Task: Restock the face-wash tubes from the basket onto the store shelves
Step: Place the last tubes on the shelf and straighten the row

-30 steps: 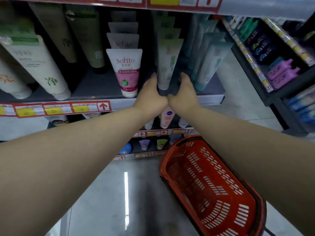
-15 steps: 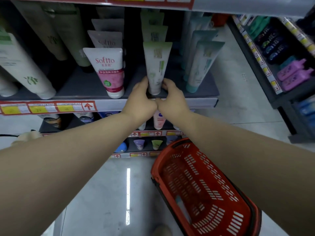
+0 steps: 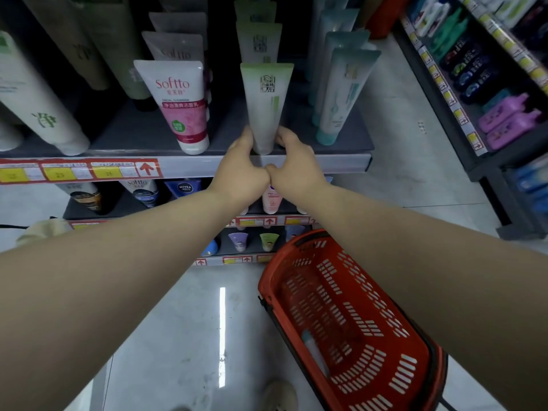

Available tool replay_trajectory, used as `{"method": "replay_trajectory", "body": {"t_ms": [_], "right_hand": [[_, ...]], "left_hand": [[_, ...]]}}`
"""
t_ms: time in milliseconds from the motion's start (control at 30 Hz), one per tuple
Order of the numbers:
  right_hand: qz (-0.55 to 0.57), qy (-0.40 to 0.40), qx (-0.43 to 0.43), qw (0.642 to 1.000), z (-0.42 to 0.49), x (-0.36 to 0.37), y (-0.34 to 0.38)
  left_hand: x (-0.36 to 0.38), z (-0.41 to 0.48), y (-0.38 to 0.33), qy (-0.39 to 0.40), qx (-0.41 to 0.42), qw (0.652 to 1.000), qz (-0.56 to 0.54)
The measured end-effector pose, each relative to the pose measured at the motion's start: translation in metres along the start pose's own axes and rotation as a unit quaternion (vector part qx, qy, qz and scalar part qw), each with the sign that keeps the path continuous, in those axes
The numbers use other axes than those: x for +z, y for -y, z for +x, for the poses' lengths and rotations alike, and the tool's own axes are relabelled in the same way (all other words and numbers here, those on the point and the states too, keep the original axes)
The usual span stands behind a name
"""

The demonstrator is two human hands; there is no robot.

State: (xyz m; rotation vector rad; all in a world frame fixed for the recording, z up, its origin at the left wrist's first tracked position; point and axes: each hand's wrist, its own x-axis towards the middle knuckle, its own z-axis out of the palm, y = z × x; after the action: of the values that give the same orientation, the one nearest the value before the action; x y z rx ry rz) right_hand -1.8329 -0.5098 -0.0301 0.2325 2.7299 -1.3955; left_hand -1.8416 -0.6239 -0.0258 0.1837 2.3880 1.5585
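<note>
A pale green face-wash tube (image 3: 266, 105) stands cap-down at the front edge of the grey shelf (image 3: 326, 163), heading a row of like tubes. My left hand (image 3: 240, 170) holds its lower left side and my right hand (image 3: 295, 166) holds its lower right side, thumbs meeting below the cap. The red basket (image 3: 350, 321) sits on the floor at lower right, with one pale tube (image 3: 315, 353) lying inside it.
A pink Softto tube (image 3: 179, 105) stands left of the green row and teal tubes (image 3: 341, 96) stand to the right. Lower shelves hold more tubes. A second shelving unit (image 3: 486, 93) with purple bottles runs along the right. A shoe (image 3: 280, 396) shows on the floor.
Both hands have drawn the green tube forward to the shelf's front edge. The view has tilted down, showing more of the basket and floor.
</note>
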Motion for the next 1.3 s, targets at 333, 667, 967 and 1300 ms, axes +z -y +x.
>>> {"method": "replay_trajectory", "body": {"t_ms": [333, 667, 967, 1300], "right_hand": [[-0.004, 0.041, 0.012, 0.999, 0.007, 0.0, 0.002], [-0.031, -0.143, 0.037, 0.989, -0.006, -0.044, -0.004], [-0.033, -0.134, 0.081, 0.987, 0.016, -0.083, -0.034], [0.042, -0.097, 0.039, 0.994, 0.017, -0.074, -0.05]], "left_hand": [[-0.004, -0.001, -0.006, 0.016, -0.01, 1.0, 0.023], [0.028, -0.028, -0.036, -0.047, 0.04, 0.992, 0.109], [0.067, 0.016, -0.068, 0.047, -0.001, 0.996, 0.081], [0.081, 0.023, -0.063, 0.041, 0.023, 0.998, 0.03]]}}
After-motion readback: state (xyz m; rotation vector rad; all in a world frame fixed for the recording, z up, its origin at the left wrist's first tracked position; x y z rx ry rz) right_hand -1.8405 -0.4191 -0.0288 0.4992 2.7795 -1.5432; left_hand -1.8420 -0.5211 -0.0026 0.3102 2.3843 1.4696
